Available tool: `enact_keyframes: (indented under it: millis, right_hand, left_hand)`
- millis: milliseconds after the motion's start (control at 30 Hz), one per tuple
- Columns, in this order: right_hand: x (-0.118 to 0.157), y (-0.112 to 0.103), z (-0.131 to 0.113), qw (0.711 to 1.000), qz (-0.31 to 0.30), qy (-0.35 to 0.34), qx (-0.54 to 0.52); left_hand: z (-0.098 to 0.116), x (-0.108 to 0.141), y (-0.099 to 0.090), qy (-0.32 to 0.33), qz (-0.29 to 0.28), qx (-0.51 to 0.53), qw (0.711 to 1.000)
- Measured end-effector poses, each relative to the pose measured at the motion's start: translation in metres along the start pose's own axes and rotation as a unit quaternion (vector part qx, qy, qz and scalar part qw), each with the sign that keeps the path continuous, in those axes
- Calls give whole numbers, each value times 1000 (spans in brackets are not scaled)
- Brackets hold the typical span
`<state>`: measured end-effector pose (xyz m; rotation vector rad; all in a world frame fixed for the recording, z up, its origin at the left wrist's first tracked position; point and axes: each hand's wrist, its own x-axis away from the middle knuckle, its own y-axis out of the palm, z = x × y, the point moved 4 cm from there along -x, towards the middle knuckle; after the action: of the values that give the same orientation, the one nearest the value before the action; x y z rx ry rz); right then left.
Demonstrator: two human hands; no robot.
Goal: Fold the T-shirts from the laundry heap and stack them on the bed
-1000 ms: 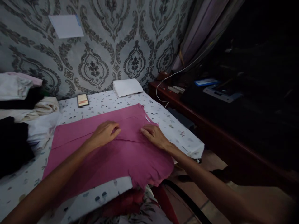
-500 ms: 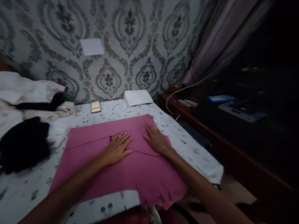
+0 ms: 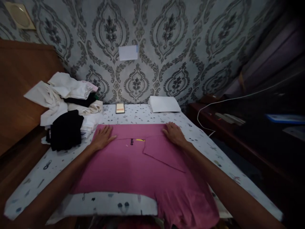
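One pink garment (image 3: 114, 168) beneath each grip (image 3: 102, 138) (image 3: 175, 135)

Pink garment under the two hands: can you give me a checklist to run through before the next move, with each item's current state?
1. Left hand placed on the pink garment: ok, spread near its far left corner.
2. Right hand placed on it: ok, near the far edge, toward the right.
3. Far edge straight between the hands: ok.
4. Near right part smooth: not ok, it is bunched and gathered.
5. Phone and white stack clear of the garment: ok, patterned sheet shows between.
6. Underside free of creases: cannot tell, it is hidden.
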<state>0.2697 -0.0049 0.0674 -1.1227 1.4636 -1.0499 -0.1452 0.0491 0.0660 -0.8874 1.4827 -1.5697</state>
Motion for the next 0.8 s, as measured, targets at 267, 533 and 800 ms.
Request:
enact_keyframes:
  millis: [267,533,800]
  right_hand:
    - [17,0,18,995,31,19,-92]
    - [231,-55,27,947,197,166,-193]
    - [357,-17,-46,731,208,401,-511]
  left_hand:
    - [-45,5,3,3,69,-46,997]
    - [6,65,-25,134,52,-12,990]
    - [54,134,-8,229,-144,10,963]
